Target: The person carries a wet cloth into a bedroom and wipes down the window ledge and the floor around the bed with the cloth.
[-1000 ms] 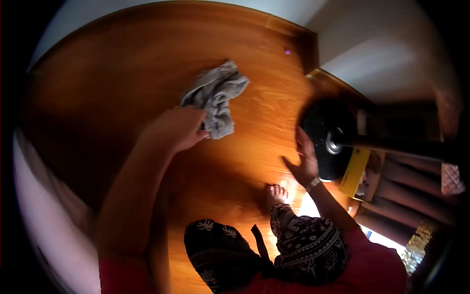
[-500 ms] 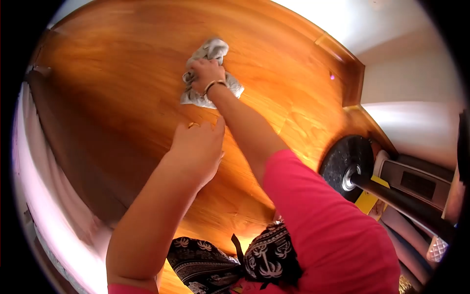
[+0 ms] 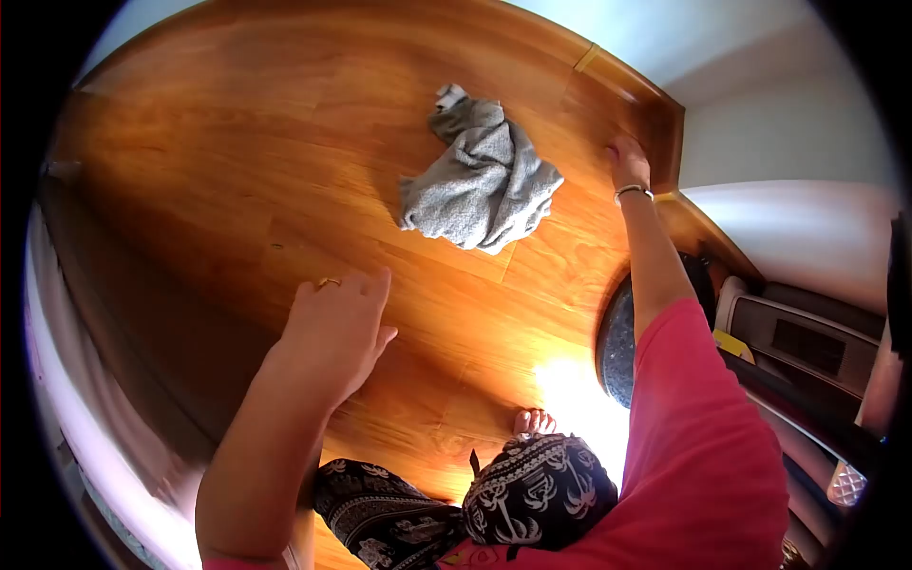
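A crumpled grey cloth (image 3: 483,180) lies on the wooden floor (image 3: 313,142), with no hand touching it. To its right, my right hand (image 3: 630,163) reaches down to the floor close to the skirting board, a bangle on its wrist. Its fingers look closed together, and what they hold, if anything, is hidden. Nearer to me, my left hand (image 3: 337,328) hovers above the floor with nothing in it, index finger and thumb apart, a ring on one finger.
A brown skirting board (image 3: 670,142) runs along the wall. On the right stand a black weight plate (image 3: 619,347) and a grey appliance (image 3: 807,342). Pale fabric (image 3: 85,380) hangs at the left. My bare foot (image 3: 535,421) is below.
My right hand has let go of the cloth and moved right toward the skirting. The cloth now lies spread wider. A small pink spot seen there earlier is now out of sight.
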Demonstrator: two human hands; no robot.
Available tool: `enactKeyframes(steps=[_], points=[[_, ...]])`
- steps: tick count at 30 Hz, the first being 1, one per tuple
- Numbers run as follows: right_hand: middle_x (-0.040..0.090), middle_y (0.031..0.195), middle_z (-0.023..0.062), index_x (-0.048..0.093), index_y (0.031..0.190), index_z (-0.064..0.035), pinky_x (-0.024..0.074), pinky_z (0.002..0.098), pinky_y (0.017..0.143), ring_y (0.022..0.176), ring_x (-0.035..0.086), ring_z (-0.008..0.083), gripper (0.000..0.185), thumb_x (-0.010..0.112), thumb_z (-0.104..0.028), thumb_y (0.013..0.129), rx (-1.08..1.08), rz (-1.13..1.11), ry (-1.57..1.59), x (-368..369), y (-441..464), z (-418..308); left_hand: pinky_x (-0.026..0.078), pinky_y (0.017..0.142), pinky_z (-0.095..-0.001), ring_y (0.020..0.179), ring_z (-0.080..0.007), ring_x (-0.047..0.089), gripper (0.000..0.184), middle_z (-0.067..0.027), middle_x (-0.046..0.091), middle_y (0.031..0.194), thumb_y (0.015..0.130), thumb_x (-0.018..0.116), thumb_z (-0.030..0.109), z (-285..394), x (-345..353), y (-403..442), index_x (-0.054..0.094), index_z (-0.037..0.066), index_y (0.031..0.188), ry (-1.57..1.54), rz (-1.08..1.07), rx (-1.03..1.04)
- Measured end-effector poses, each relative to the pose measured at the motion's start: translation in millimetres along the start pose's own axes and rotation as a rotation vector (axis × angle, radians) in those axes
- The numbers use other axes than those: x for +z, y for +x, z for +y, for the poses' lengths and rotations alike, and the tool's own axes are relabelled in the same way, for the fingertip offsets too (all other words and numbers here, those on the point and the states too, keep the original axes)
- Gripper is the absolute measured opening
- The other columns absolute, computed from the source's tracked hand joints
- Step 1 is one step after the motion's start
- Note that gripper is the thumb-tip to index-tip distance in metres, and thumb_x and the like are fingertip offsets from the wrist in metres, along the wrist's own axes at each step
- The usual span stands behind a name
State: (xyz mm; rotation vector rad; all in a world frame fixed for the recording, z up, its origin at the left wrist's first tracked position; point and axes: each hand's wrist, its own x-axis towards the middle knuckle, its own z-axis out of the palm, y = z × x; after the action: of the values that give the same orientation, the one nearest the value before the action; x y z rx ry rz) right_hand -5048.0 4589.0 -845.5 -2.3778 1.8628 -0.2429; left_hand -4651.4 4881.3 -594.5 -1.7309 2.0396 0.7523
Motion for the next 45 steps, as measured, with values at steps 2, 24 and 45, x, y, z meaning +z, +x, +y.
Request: enactKeyframes(steps=[2, 24, 45], points=[[0.062, 0.117, 0.0078, 0.063, 0.111, -0.0143, 0.0510, 0.0383, 0.086, 0.102, 0.060, 0.0261, 0.022, 0.062, -0.018, 0.089, 0.177, -0.047, 0.290, -8.8, -16.4, -35.9, 0.043, 0.093, -0.0432, 0.104, -0.0333, 0.057, 0.056, -0.0162, 0.058, 0.117, 0.090, 0.059, 0.029, 1.8, -8.7, 2.2, 0.040, 0.005, 0.137, 0.015, -0.102, -0.070], [0.051, 0.065, -0.0020, 0.057, 0.084, -0.0133, 0.0404, 0.0208, 0.045, 0.052, 0.046, 0.0059, 0.020, 0.061, -0.031, 0.092, 1.141, 0.113, 1.158, -185.3, -469.3, -8.3, 0.036, 0.105, -0.0388, 0.129, -0.0335, 0.043, 0.059, -0.0201, 0.045, 0.140, 0.091, 0.059, 0.030, -8.6, -0.8, 11.2, 0.040, 0.004, 0.140, -0.064, 0.068, 0.042], [0.060, 0.123, 0.0106, 0.063, 0.115, -0.0190, 0.0399, 0.0435, 0.101, 0.128, 0.043, 0.0288, 0.071, 0.084, -0.046, 0.053, -0.419, 0.118, -0.220, -18.4, -86.6, -255.3, 0.039, 0.104, -0.0454, 0.131, -0.0363, 0.040, 0.090, -0.0204, 0.035, 0.145, 0.078, 0.075, 0.026, -19.6, 62.7, 44.7, 0.021, 0.008, 0.148, -0.025, 0.412, 0.140]])
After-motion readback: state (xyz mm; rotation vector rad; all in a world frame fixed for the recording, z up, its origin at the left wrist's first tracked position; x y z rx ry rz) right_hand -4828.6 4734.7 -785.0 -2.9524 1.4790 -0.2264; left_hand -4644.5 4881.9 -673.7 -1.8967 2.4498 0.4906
